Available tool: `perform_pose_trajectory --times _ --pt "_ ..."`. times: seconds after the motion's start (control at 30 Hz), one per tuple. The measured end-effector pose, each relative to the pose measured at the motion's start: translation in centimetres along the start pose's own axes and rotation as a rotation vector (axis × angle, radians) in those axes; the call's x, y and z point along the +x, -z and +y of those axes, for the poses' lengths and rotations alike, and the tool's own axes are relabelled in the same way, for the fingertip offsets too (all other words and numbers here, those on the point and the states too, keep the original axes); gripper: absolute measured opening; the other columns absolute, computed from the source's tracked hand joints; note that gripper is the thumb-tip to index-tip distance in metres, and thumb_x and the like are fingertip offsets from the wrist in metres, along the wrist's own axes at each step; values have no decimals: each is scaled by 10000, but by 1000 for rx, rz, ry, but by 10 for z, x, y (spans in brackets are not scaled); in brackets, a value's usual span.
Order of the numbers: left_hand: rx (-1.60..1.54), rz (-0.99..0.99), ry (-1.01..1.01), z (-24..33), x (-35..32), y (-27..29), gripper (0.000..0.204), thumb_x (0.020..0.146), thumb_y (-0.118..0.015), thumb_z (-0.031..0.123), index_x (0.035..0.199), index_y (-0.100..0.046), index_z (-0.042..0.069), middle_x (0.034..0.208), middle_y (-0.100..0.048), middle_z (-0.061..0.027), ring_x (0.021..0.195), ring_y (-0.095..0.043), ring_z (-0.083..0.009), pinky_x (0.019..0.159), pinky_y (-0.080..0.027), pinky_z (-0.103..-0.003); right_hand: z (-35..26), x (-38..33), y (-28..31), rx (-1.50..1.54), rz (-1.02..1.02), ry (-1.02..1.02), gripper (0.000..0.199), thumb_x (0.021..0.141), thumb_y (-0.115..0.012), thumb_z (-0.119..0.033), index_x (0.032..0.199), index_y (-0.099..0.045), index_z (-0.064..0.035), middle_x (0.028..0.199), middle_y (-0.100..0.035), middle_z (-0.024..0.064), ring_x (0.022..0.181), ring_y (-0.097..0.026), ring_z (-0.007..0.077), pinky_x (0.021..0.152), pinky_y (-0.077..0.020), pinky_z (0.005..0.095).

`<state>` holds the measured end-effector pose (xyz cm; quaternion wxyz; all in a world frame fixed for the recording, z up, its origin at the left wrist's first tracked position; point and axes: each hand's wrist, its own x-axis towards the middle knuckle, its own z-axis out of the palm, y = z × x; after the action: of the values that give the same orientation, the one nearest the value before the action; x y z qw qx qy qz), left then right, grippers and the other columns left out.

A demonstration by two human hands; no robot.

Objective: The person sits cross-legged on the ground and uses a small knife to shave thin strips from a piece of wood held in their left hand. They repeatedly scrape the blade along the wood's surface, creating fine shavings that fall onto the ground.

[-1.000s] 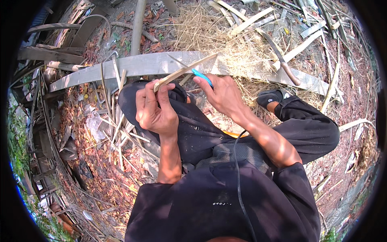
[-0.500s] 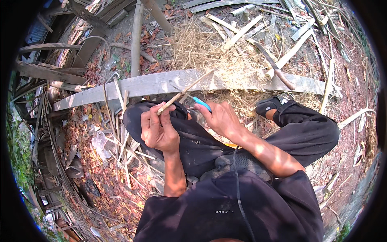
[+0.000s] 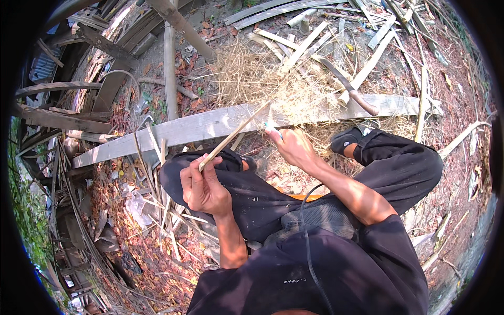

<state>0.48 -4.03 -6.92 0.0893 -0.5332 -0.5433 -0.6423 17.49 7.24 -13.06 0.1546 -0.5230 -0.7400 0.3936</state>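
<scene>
The thin bamboo strip (image 3: 233,135) you are working runs slantwise from your left hand (image 3: 202,186) up toward your right hand (image 3: 291,147), its upper end crossing the grey plank (image 3: 210,126) that lies across the ground in front of your knees. Your left hand has its grip closed around the lower end of the strip, fingers curled over it and thumb pressed on top, just above your left knee. Your right hand is closed around a small tool with a blue handle (image 3: 273,128) close to the strip's upper end; the blade is too small to make out, so whether it touches the strip cannot be told. You sit low with both legs in black trousers (image 3: 399,168), the right leg stretched out toward the plank, its foot in a black shoe (image 3: 346,139) just beside the plank's near edge. Beyond the plank lies a heap of pale dry shavings (image 3: 252,79) with split bamboo pieces (image 3: 304,44) scattered over and behind it, and a curved dark-handled knife (image 3: 349,86) rests across the plank's right part. Loose thin slats (image 3: 157,184) lie on the leaf-strewn ground (image 3: 136,252) beside your left knee, and old weathered timbers (image 3: 68,118) are stacked at the far left.
</scene>
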Motion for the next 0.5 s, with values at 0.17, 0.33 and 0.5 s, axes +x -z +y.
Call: perform_pose_trajectory --times 0.17,0.33,0.5 --pt "-65 9 7 -2 2 -7 258 903 -594 -97 1155 -642 -81 922 -587 -143 714 -688 -230 651 -582 -309 -34 -20 -4 165 11 108 664 995 -423 -523 794 -671 59 573 -599 248 584 -637 405 584 -500 466" --pt "-5 -29 42 3 4 -3 204 902 -596 -96 1097 -655 -98 918 -592 -149 706 -687 -222 665 -585 -306 56 26 -12 -102 -181 -240 575 1013 -384 -470 977 -674 25 707 -636 282 706 -659 427 648 -524 494" --pt "29 -65 129 0 5 -9 172 897 -621 -73 1059 -670 -107 883 -611 -133 753 -691 -220 653 -566 -292 26 3 -21 7 64 24 513 1017 -402 -450 902 -639 -10 592 -564 228 584 -590 405 601 -465 489"
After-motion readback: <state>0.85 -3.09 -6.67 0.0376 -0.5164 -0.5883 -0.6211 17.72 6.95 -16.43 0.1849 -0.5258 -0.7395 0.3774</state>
